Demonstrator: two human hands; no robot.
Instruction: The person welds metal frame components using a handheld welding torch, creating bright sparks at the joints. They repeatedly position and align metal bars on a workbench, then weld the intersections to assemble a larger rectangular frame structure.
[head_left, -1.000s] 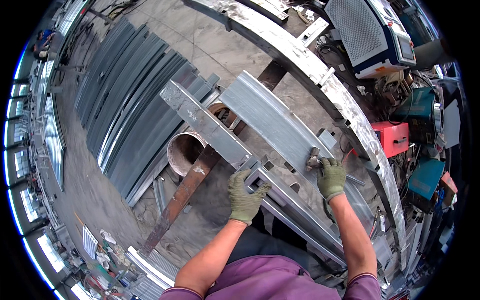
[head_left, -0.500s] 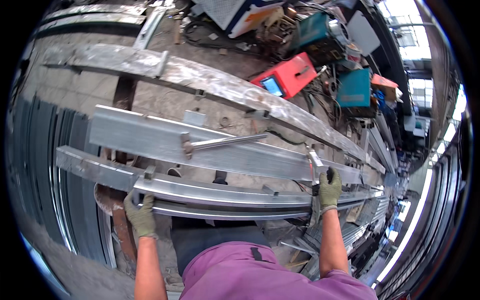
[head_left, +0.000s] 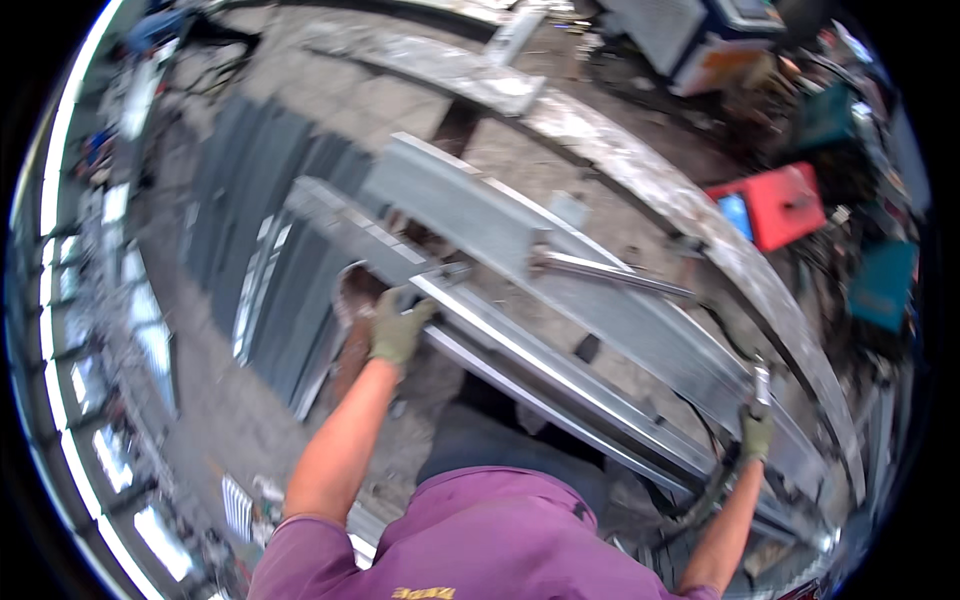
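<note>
My left hand (head_left: 400, 328), in a green work glove, is closed around the near left end of a long silvery metal channel (head_left: 560, 372). The channel runs diagonally down to the right in front of my body. My right hand (head_left: 757, 432), also gloved, is wrapped around a silvery clamp-like tool (head_left: 762, 385) by the channel's far right part; blur hides its exact kind. Just beyond the channel lies a wide flat metal beam (head_left: 450, 205), with a hammer (head_left: 620, 273) resting across it.
A worn, heavy metal beam (head_left: 640, 165) curves across the far side. Behind it stand a red machine with a screen (head_left: 785, 215), a teal box (head_left: 885, 285) and a white-and-blue cabinet (head_left: 690, 45). Grey metal profiles (head_left: 240, 190) lie stacked on the floor at left.
My view has swung left, so the channel and beams now slant more steeply and sit further right. The left hand still grips the channel's end; the right fingers now wrap the clamp-like tool.
</note>
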